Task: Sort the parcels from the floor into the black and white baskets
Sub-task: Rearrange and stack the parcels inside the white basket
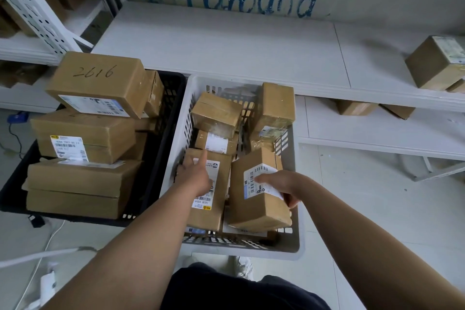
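Observation:
The white basket (294, 244) stands in the middle, holding several small brown cardboard parcels. Left of it the black basket (156, 168) is piled with larger parcels; the top one (100, 78) has "2616" written on it. My right hand (281, 185) grips a labelled brown parcel (256, 209) at the basket's front right, thumb over its white label. My left hand (196, 176) rests on a flat parcel (208, 211) at the front left of the white basket, forefinger stretched out, the other fingers curled.
A low white shelf (251, 53) runs behind both baskets, with a brown box (435, 63) at its right end and more boxes underneath. A white perforated rack (32, 7) stands at the left. Cables and a white adapter (47, 284) lie on the floor at the lower left.

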Tool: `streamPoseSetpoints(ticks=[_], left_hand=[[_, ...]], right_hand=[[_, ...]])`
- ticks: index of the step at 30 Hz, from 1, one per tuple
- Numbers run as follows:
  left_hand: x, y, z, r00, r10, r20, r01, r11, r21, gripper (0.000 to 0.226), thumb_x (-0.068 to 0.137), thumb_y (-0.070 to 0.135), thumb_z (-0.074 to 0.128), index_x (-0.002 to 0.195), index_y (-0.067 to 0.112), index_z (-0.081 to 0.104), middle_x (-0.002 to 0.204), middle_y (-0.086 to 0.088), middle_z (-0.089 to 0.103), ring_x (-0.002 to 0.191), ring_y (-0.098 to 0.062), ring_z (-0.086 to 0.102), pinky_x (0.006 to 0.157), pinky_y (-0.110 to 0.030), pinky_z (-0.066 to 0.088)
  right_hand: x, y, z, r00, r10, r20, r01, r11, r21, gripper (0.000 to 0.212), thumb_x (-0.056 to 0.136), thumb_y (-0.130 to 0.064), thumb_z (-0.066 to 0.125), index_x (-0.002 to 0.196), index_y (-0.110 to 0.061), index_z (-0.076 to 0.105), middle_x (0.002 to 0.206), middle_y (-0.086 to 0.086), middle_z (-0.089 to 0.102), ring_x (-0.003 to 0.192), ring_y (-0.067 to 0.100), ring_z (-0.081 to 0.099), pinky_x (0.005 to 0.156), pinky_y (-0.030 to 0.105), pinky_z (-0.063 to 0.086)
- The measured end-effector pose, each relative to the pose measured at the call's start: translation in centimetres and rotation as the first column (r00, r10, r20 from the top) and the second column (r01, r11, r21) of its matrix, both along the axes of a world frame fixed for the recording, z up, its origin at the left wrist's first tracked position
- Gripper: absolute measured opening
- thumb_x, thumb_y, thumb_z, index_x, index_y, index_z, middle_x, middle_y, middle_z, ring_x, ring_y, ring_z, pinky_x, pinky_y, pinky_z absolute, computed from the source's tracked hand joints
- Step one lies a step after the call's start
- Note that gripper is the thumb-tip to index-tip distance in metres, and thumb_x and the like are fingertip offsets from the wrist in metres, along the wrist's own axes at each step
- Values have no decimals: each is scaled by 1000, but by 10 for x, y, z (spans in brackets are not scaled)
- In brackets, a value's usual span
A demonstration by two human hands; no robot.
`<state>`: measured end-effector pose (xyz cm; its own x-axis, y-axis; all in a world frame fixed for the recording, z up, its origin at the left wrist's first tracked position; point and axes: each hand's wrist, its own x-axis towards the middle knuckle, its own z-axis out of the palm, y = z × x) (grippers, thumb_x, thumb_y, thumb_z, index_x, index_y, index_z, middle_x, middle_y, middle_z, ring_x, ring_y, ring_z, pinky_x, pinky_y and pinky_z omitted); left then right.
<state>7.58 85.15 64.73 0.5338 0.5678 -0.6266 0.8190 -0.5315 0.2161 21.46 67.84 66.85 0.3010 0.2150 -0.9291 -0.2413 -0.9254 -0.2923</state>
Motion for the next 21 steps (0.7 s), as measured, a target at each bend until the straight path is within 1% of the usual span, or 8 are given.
streamPoseSetpoints(ticks=[3,5,9,12,14,16,19,21], left_hand=[[3,1,-2,987,-100,-124,105,994,42,101,85,49,67,153,37,-7,160,-9,-19,146,-39,7,112,-47,30],[3,2,-4,971,-155,-184,173,981,86,107,80,54,69,154,34,-5,160,-12,-15,145,-41,9,111,-46,32],[6,3,-5,950,-189,-249,223,968,118,113,72,57,75,153,31,1,158,-16,-5,142,-41,20,105,-43,39],[7,5,-6,943,-227,-243,270,949,163,115,65,63,77,151,30,8,153,-15,11,139,-38,27,107,-42,36],[9,6,-9,928,-294,-229,344,911,228,121,63,65,76,153,28,5,156,-15,10,144,-39,14,116,-47,18],[11,10,-13,905,-368,-212,411,884,221,126,66,62,76,154,27,-7,162,-11,-1,149,-34,-2,120,-48,3],[18,13,-12,902,-396,-172,420,899,128,119,69,54,77,155,23,0,163,-5,5,149,-29,0,120,-47,6],[23,11,-10,919,-364,-150,382,918,110,108,69,54,77,153,21,16,158,-6,19,147,-29,11,118,-45,14]], right_hand=[[1,-6,-18,995,-41,-92,39,999,-18,61,75,-47,70,128,-24,52,125,12,59,116,34,52,107,51,37],[-2,-11,-19,990,-51,-135,50,999,-11,48,87,-34,63,129,-16,50,130,16,55,121,36,50,107,48,38],[-7,-19,-34,992,120,-49,-120,993,-12,34,93,-13,48,126,-6,48,104,17,59,70,21,54,75,35,44],[-13,-22,-42,975,210,78,-209,978,-14,28,92,0,44,117,-13,47,112,17,62,79,26,56,69,35,51],[-15,-22,-43,966,209,154,-211,978,-1,30,90,5,50,112,-15,46,110,12,61,85,26,60,63,29,51],[-11,-20,-48,951,220,219,-224,974,-3,45,84,3,63,124,-9,47,114,13,63,94,30,66,62,29,52],[-3,-13,-51,938,221,267,-232,973,11,108,76,2,75,153,-22,4,124,20,58,97,33,65,73,37,53],[2,-9,-49,922,256,291,-277,960,34,109,78,1,73,154,-24,-1,128,18,54,90,30,63,73,38,53]])
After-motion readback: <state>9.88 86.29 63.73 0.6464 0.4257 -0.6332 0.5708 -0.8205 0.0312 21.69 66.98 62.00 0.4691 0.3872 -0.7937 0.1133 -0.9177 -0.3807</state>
